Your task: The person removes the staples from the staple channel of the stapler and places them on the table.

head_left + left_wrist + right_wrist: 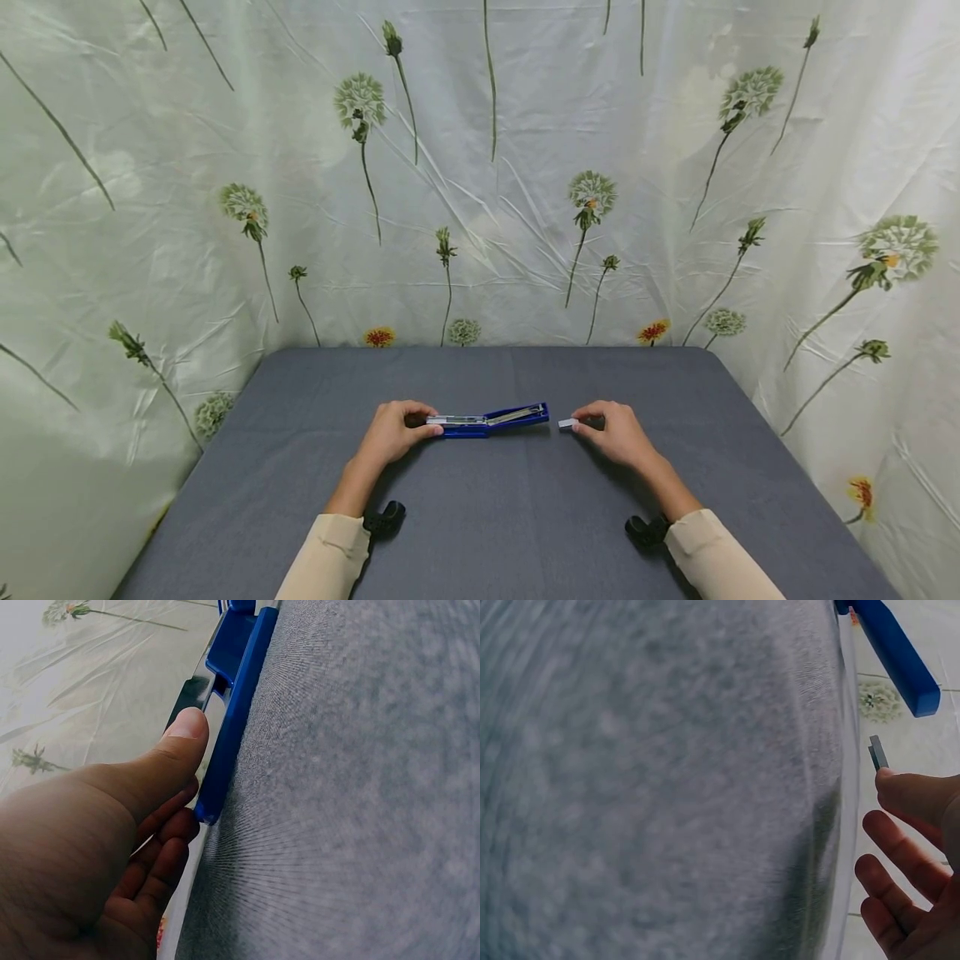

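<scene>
A blue stapler [467, 432] is opened out wide over the table, its metal staple channel showing. My left hand [392, 429] grips it at the left end; in the left wrist view the thumb [189, 726] presses on the channel's dark end, with fingers at the blue base [238, 720]. The stapler's blue top arm [900, 664] slants up to the right, its tip raised above the cloth. Just right of that tip, my right hand [619, 433] pinches a short grey strip of staples [567, 424] between thumb and fingers, apart from the stapler. The other right fingers are loosely bent.
A dark grey cloth covers the table [517, 517]. Behind it hangs a pale curtain [517, 208] printed with dandelions, reaching the table's back edge. Black straps with camera mounts [386, 521] sit on both wrists, near the beige sleeves.
</scene>
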`<state>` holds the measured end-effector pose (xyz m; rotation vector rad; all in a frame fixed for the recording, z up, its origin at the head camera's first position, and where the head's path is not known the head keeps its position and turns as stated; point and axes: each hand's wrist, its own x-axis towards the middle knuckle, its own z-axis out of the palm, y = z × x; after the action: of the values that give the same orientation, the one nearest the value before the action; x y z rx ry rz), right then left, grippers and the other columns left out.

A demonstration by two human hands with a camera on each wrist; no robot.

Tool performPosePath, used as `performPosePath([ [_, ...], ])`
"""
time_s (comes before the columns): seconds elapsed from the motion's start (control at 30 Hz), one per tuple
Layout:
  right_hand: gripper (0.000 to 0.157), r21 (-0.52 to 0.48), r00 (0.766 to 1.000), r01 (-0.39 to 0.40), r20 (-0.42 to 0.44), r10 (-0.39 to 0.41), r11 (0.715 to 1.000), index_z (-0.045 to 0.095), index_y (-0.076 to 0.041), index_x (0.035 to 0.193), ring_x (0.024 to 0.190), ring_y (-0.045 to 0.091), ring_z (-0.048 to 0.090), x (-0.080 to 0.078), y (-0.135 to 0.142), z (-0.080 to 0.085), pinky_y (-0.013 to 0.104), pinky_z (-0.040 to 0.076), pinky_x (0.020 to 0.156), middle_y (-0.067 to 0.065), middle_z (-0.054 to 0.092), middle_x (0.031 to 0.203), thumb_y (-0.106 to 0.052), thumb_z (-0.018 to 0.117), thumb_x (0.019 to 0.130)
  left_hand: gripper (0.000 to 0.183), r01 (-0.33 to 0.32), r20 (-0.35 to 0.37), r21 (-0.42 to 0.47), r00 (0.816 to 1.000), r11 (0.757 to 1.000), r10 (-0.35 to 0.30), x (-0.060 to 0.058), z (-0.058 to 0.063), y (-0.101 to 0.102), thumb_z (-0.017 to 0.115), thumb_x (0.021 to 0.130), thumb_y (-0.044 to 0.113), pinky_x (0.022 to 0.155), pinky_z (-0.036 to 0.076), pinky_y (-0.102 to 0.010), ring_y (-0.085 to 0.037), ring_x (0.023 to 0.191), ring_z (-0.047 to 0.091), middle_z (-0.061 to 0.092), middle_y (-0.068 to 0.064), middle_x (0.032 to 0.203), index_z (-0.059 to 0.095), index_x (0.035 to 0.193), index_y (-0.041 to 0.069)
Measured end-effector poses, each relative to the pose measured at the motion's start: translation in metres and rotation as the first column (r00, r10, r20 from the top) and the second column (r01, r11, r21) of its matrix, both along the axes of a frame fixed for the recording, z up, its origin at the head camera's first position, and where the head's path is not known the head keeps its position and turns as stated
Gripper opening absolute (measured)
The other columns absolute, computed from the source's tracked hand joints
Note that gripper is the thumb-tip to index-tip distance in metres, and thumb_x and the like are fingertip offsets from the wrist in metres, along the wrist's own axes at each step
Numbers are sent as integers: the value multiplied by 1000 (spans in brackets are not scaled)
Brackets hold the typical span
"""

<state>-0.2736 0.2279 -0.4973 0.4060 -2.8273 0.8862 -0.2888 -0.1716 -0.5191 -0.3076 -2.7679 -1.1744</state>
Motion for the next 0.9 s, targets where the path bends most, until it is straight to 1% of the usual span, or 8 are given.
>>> performPosePath([
  [0.23, 12, 9, 1000, -21, 18, 21, 1000, 81, -13, 103, 103, 29, 70, -1, 5, -8, 52, 53, 92, 4, 77, 105, -16, 78, 92, 17, -1, -3, 0, 1000, 1000, 1, 1, -2, 1, 89, 81, 30, 76, 54, -35, -6, 80, 64, 77, 6, 91, 81, 95, 22],
  [0.5, 12, 16, 999, -34, 25, 34, 999, 81, -13, 103, 100, 27, 70, -5, 5, -10, 50, 55, 89, 4, 76, 104, -17, 78, 92, 17, -12, 4, 6, 1000, 1000, 12, 0, -2, -1, 89, 81, 29, 79, 56, -37, -6, 82, 66, 77, 7, 92, 81, 95, 24],
  [0.67, 10, 52, 999, -44, -1, 44, 998, 82, -12, 100, 97, 25, 69, -6, 4, -9, 49, 55, 87, 4, 75, 102, -16, 79, 91, 17, -9, 2, 4, 1000, 1000, 9, 1, -1, -1, 89, 81, 30, 80, 55, -38, -7, 83, 66, 77, 7, 93, 81, 95, 25],
  [0.9, 9, 108, 999, -33, 0, 33, 994, 82, -12, 97, 96, 27, 69, -5, 2, -7, 50, 54, 86, 4, 73, 101, -16, 79, 90, 17, -4, -2, -4, 1000, 1000, 4, 1, 0, 0, 89, 81, 29, 77, 54, -36, -7, 81, 65, 77, 6, 92, 81, 95, 23],
])
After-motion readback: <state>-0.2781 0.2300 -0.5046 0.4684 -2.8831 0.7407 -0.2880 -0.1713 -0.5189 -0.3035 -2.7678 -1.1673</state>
